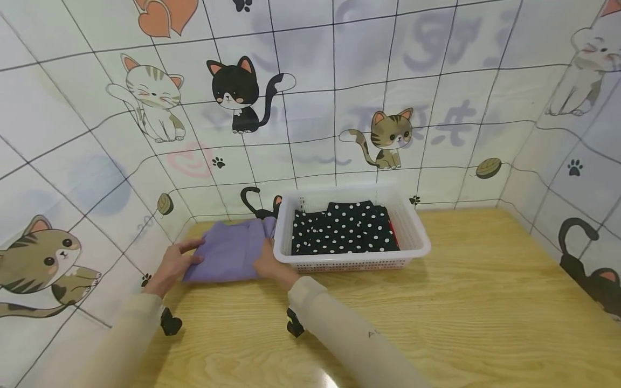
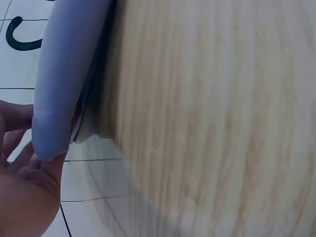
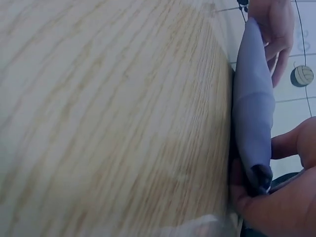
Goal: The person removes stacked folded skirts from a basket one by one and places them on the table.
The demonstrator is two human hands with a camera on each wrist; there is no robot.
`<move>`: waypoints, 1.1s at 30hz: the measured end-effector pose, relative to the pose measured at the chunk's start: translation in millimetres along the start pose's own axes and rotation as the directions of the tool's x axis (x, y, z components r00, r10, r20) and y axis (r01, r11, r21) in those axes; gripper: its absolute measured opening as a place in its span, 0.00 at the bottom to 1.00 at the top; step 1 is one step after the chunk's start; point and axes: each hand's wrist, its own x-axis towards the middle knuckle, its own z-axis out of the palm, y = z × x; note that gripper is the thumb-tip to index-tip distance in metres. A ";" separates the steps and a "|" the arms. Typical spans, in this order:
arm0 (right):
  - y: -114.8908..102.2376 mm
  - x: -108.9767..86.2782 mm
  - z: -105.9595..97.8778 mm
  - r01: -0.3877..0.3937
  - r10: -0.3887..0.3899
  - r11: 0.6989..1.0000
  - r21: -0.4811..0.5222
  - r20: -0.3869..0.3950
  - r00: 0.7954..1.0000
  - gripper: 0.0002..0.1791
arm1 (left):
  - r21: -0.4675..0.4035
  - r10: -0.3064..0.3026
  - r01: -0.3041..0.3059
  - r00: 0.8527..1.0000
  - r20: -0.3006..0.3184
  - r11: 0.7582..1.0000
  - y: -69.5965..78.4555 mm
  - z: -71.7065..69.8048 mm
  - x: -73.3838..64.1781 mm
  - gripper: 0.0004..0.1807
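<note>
A folded purple cloth [image 1: 225, 252] lies on the table at the left, near the back wall. My left hand [image 1: 176, 264] holds its left edge, and my right hand [image 1: 274, 265] grips its right edge beside the basket. Seen edge-on in the left wrist view, the cloth [image 2: 66, 74] sits between the thumb and fingers of my left hand [image 2: 29, 182]. In the right wrist view, my right hand [image 3: 284, 192] pinches the near end of the cloth [image 3: 254, 108], where a dark fold shows. Some fingers of both hands are hidden behind or under it.
Right of the cloth stands a white plastic basket [image 1: 351, 258] holding folded black cloth with white dots [image 1: 344, 229] and a bit of something red. The wood-grain table [image 1: 466, 302] meets cat-patterned walls [image 1: 310, 124] at the back and both sides.
</note>
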 end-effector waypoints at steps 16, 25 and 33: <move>-40.1 -28.5 -4.3 0.106 -0.085 0.944 -0.312 0.080 0.993 0.35 | 0.235 0.135 -0.071 0.952 -0.273 0.969 32.3 15.4 -4.2 0.20; -57.0 -65.8 -62.1 0.352 -0.355 0.920 -0.169 0.015 0.935 0.33 | 0.109 0.325 -0.306 0.891 -0.317 0.946 109.9 51.2 -17.3 0.17; -26.5 -93.2 -130.1 0.446 -0.440 0.895 -0.009 -0.191 0.878 0.31 | -0.063 0.322 -0.339 0.927 -0.193 0.939 163.4 78.4 -43.9 0.19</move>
